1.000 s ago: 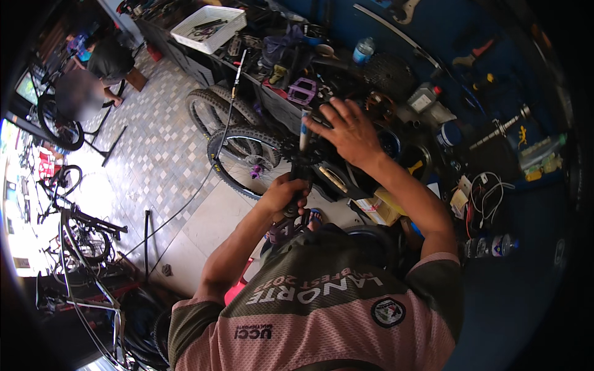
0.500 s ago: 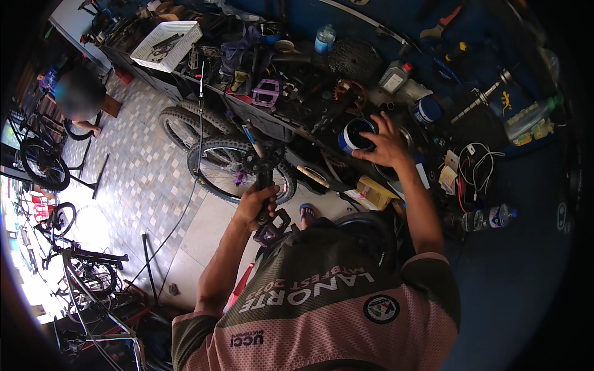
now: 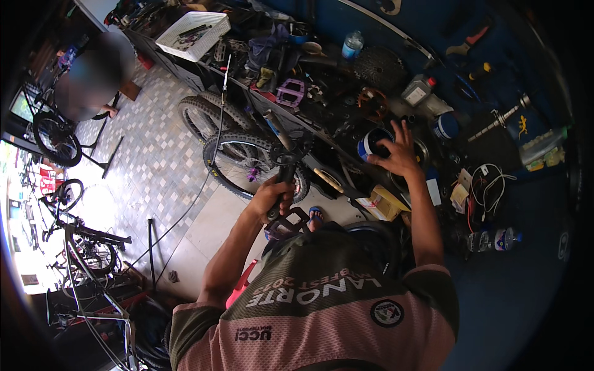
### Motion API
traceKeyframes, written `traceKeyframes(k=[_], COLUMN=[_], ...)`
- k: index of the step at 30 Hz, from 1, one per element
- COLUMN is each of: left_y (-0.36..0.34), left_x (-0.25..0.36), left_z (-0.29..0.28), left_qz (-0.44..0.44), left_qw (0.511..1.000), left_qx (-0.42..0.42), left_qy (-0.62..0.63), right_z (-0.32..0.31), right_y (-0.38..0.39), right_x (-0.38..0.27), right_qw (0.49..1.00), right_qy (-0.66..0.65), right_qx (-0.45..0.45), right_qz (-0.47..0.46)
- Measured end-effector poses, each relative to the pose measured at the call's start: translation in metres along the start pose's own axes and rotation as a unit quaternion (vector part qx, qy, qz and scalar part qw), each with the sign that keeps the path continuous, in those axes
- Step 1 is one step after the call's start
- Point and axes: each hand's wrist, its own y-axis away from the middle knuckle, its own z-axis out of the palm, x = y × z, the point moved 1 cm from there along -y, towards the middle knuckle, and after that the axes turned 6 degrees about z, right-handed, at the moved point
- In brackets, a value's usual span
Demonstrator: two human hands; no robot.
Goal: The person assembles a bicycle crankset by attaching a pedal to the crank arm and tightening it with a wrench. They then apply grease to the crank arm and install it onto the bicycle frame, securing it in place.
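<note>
Two things are occupying me: my left hand [image 3: 273, 196] is gripping the black crank arm [image 3: 287, 170] before me, fingers wrapped closed, its pale spindle [image 3: 279, 131] pointing away. My right hand [image 3: 401, 154] is hovering with fingers spread at the open blue-and-white tub [image 3: 365, 148]; I can't tell whether they're touching. I'm expecting the crank arm to be rigid, fairly weighty, so I'm favouring its middle; the smooth spindle could be slippery.

Forms a crowded worktop [image 3: 281, 112]. Carries a purple pedal [image 3: 291, 93]; left of it, a white basket [image 3: 175, 49]; behind and right of it, a blue-tinted bottle [image 3: 352, 45]; right of it, an orange-brown chainring [image 3: 372, 102], a grey red-capped bottle [image 3: 419, 91] and a blue tub [image 3: 445, 125].
</note>
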Motion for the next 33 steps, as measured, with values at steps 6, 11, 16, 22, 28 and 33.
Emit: traceKeyframes(k=[6, 11, 16, 22, 28, 33], left_y=[0.006, 0.009, 0.016, 0.021, 0.024, 0.027], left_x=[0.006, 0.006, 0.006, 0.007, 0.008, 0.013], left_z=[0.004, 0.014, 0.019, 0.014, 0.014, 0.017], left_qz=[0.001, 0.004, 0.009, 0.009, 0.007, 0.020], left_qw=[0.999, 0.999, 0.998, 0.999, 0.998, 0.999], left_qx=[-0.032, -0.046, -0.059, -0.051, -0.055, -0.037], left_qy=[-0.009, -0.011, -0.014, -0.002, 0.014, -0.008], right_z=[-0.071, -0.071, -0.059, -0.057, -0.064, -0.068], right_y=[0.009, 0.007, -0.006, 0.002, -0.002, 0.000], right_x=[-0.115, -0.196, -0.207, -0.209, -0.214, -0.208], right_qw=[0.946, 0.932, 0.929, 0.927, 0.925, 0.925], right_qy=[-0.135, -0.060, -0.035, 0.000, 0.003, -0.004], right_qx=[0.213, 0.215, 0.220, 0.210, 0.226, 0.226], right_qz=[-0.205, -0.284, -0.296, -0.312, -0.305, -0.305])
